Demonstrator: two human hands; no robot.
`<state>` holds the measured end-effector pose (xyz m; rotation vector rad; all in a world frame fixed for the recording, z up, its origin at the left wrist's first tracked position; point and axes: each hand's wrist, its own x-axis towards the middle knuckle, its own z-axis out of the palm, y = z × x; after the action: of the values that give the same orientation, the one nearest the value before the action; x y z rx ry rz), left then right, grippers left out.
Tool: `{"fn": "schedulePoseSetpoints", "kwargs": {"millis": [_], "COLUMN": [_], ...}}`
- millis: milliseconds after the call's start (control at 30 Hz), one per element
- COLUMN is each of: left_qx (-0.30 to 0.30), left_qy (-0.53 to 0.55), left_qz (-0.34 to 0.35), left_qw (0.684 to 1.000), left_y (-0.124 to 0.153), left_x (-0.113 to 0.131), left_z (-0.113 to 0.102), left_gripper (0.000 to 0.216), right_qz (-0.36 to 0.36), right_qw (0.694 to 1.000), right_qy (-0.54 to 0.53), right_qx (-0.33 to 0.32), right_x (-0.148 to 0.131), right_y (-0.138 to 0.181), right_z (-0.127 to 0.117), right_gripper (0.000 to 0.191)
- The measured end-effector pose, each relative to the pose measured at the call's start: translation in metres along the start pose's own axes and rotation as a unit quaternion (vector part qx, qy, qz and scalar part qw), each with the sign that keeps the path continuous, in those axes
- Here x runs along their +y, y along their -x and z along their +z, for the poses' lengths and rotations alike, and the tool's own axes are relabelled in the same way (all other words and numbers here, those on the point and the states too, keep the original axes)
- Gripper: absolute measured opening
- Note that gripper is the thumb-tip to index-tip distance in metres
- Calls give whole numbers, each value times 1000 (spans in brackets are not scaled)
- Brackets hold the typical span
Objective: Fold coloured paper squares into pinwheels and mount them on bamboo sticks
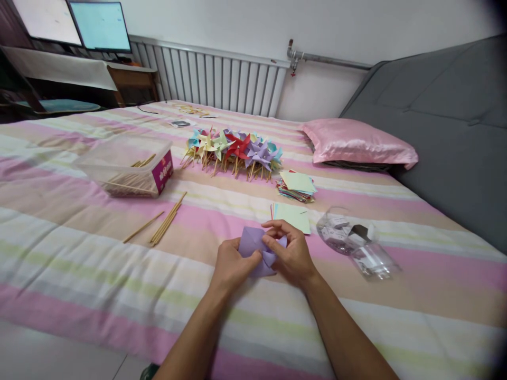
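Between both hands is a purple paper pinwheel [252,240], partly folded, with flaps bent in toward its middle. My left hand [233,264] grips its left side, the thumb pressing near the centre. My right hand [291,250] pinches a flap on the right with thumb and fingers. Just beyond lies a small pile of pale green paper squares [295,216], and behind it a thicker stack of coloured squares [297,182]. Finished pinwheels [237,148] on sticks stand bunched farther back. Several loose wooden sticks [168,219] lie to the left.
A clear plastic box [119,171] with sticks stands at left. Clear plastic containers [356,240] with small pieces lie at right. A pink pillow [356,140] rests by the grey headboard [435,105]. A striped sheet [99,274] covers the bed; a radiator [214,76] lines the wall.
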<state>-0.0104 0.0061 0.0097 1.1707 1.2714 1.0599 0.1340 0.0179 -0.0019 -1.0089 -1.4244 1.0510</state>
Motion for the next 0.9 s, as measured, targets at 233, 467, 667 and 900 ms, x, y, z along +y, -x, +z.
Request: {"fn": "schedulePoseSetpoints", "kwargs": {"millis": [233, 467, 667, 900], "left_qx": [-4, 48, 56, 4], "left_qy": [9, 51, 96, 146], "left_qz": [-10, -62, -86, -83], "left_qw": [1000, 996, 990, 986], "left_y": [-1, -3, -1, -1], "left_x": [-4, 1, 6, 3], "left_z": [-1, -4, -5, -7], "left_gripper": [12, 16, 21, 19], "right_qz": [0, -134, -168, -144], "right_qw": [1000, 989, 972, 977], "right_qy": [5, 59, 163, 153], "right_qx": [10, -35, -32, -47], "right_x": [2, -5, -7, -4], "right_y": [-1, -1, -2, -2], "right_z": [-1, -9, -10, -9], "right_gripper": [21, 23, 11, 12]}}
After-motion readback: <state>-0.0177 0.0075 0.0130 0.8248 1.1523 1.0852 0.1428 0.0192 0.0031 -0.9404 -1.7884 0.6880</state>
